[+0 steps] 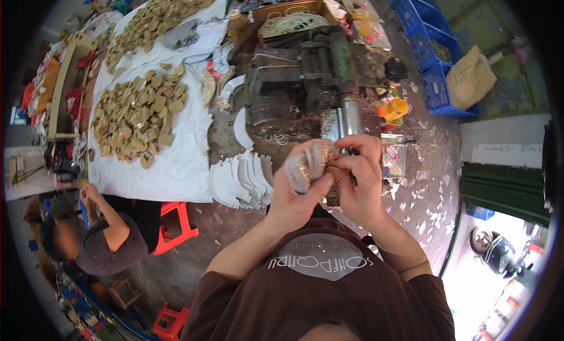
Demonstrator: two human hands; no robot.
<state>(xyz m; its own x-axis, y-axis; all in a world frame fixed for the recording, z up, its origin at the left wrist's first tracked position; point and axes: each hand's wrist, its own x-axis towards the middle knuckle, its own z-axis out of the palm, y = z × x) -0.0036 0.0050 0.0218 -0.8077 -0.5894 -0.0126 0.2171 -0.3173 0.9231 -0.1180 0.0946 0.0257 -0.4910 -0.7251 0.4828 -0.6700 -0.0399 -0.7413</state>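
Observation:
Close in front of my chest, my left hand [290,201] is wrapped round a curved, glittery silver-and-gold piece [319,159], which looks folded or doubled. My right hand [366,179] pinches at its right end, fingers bent inward and touching the left hand's thumb. What lies between the right fingertips is hidden. To the left of my hands, several white curved pieces [235,179] lie overlapped at the table's near edge. Similar glittery curved pieces [209,88] rest farther back, beside the white sheet.
A greasy dark machine [282,85] with a metal cylinder [352,116] stands just beyond my hands. Heaps of tan blocks [138,115] cover a white sheet [191,170] at left. A person [111,241] sits by a red stool [176,226]. Blue crates [432,47] stand right; scraps litter the floor.

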